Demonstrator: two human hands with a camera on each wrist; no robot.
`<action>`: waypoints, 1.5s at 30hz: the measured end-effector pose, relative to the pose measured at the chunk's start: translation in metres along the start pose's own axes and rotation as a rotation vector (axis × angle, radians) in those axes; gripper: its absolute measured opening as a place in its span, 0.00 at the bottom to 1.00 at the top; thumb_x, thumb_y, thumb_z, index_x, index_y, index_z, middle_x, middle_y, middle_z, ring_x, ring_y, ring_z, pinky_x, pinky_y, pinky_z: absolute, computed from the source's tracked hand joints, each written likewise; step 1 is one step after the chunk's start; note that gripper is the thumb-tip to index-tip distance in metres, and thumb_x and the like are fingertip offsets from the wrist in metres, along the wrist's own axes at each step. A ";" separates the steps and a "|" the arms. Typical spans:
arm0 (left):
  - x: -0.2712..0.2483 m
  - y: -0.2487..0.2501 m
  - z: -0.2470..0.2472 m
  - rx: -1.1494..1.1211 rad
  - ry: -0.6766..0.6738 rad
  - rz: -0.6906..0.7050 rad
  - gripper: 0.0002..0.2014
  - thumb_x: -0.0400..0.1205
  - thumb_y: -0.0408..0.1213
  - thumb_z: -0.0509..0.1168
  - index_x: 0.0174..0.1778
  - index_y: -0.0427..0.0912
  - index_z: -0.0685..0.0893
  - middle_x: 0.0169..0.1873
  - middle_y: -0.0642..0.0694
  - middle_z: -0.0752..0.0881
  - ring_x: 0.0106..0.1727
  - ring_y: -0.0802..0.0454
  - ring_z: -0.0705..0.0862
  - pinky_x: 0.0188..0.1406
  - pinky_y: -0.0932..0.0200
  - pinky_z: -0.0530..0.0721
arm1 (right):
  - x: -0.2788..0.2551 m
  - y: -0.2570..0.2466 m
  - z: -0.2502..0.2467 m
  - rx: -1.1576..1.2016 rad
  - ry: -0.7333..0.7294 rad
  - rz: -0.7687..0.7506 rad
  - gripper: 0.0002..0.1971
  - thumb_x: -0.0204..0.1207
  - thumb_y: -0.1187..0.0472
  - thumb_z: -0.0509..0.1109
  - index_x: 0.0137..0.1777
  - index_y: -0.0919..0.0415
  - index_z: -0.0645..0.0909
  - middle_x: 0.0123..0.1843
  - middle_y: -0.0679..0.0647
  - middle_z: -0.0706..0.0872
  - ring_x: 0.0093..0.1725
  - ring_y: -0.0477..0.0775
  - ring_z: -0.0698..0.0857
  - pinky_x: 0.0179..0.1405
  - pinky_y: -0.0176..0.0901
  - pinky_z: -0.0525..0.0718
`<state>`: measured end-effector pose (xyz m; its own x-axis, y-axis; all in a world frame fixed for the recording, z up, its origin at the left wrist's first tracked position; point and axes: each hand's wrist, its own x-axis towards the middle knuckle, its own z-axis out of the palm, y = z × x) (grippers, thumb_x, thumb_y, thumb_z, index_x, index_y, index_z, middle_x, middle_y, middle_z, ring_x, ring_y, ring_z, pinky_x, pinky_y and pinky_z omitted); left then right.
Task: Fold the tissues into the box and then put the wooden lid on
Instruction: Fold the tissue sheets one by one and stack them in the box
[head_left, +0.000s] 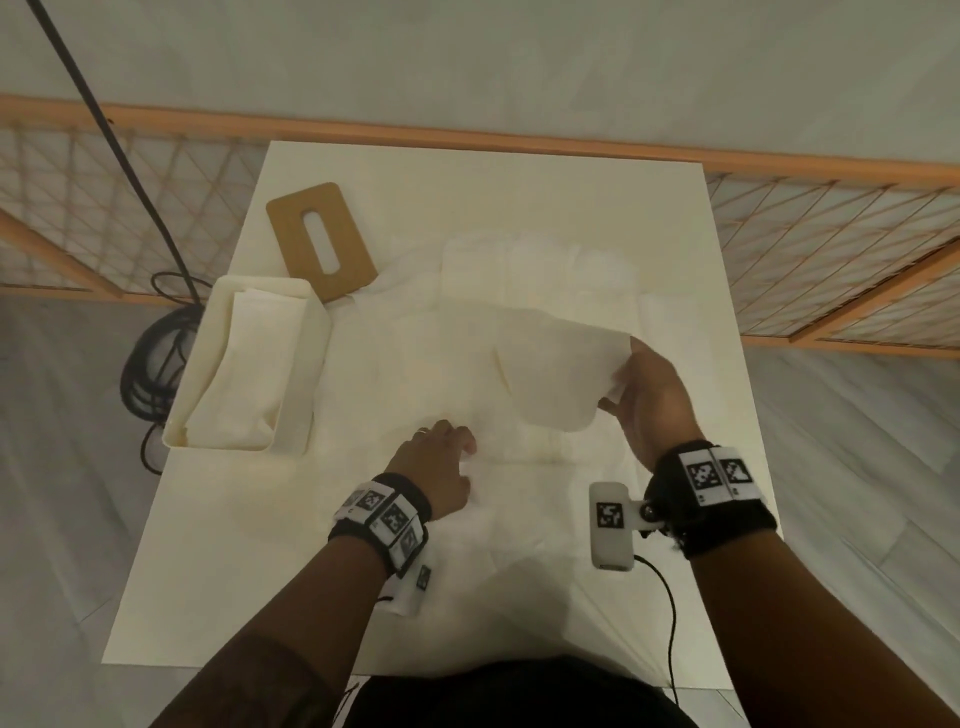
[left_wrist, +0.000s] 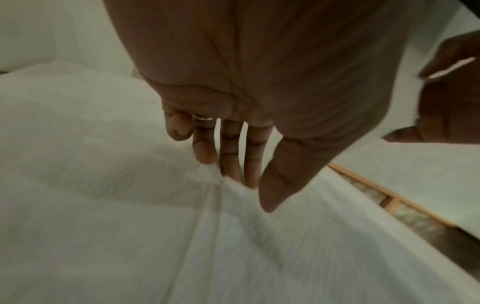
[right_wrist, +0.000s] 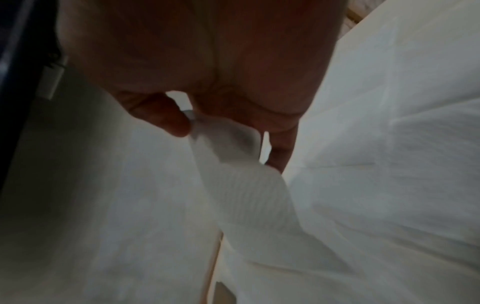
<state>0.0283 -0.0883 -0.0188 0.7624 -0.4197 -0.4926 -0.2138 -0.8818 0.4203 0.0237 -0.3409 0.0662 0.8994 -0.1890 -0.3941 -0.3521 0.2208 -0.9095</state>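
Observation:
A cream open box (head_left: 306, 364) stands at the table's left edge with folded tissues (head_left: 244, 374) inside. Behind it lies the wooden lid (head_left: 291, 234) with a slot, flat on the table. Several white tissues (head_left: 519, 270) are spread over the middle. My right hand (head_left: 623, 384) pinches the edge of one tissue sheet (head_left: 550, 369), (right_wrist: 249, 191) and lifts it off the table between thumb and fingers (right_wrist: 168, 119). With straight fingers (left_wrist: 231, 156), my left hand (head_left: 447, 447) presses down on the tissues (left_wrist: 130, 205) lying flat nearer to me.
The white table (head_left: 234, 597) has a wooden lattice rail (head_left: 831, 249) behind and to both sides. A coil of black cable (head_left: 150, 364) lies on the floor left of the box. A camera unit (head_left: 610, 525) juts from my right wrist.

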 end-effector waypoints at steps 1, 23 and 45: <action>0.004 0.001 -0.007 -0.044 0.022 -0.009 0.18 0.82 0.40 0.67 0.68 0.50 0.78 0.65 0.50 0.79 0.66 0.47 0.78 0.68 0.50 0.77 | -0.002 -0.008 -0.002 0.058 -0.050 0.001 0.23 0.69 0.59 0.57 0.59 0.61 0.86 0.52 0.55 0.89 0.52 0.57 0.87 0.51 0.54 0.87; -0.001 0.021 -0.056 -1.203 0.127 -0.067 0.15 0.78 0.42 0.79 0.59 0.41 0.90 0.53 0.41 0.93 0.57 0.37 0.91 0.63 0.33 0.87 | -0.021 0.013 -0.017 0.128 -0.288 0.516 0.31 0.82 0.35 0.63 0.67 0.61 0.88 0.60 0.64 0.90 0.54 0.62 0.91 0.46 0.48 0.89; 0.001 -0.004 -0.037 -1.354 0.045 -0.210 0.11 0.81 0.24 0.70 0.52 0.42 0.93 0.55 0.35 0.92 0.56 0.35 0.88 0.63 0.45 0.86 | 0.002 0.060 -0.036 -0.303 -0.065 0.162 0.09 0.78 0.71 0.74 0.47 0.56 0.88 0.47 0.60 0.89 0.50 0.58 0.86 0.55 0.53 0.85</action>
<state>0.0530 -0.0773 0.0074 0.7306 -0.2750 -0.6250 0.6459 -0.0185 0.7632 -0.0049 -0.3626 0.0056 0.8369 -0.1115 -0.5359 -0.5435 -0.0534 -0.8377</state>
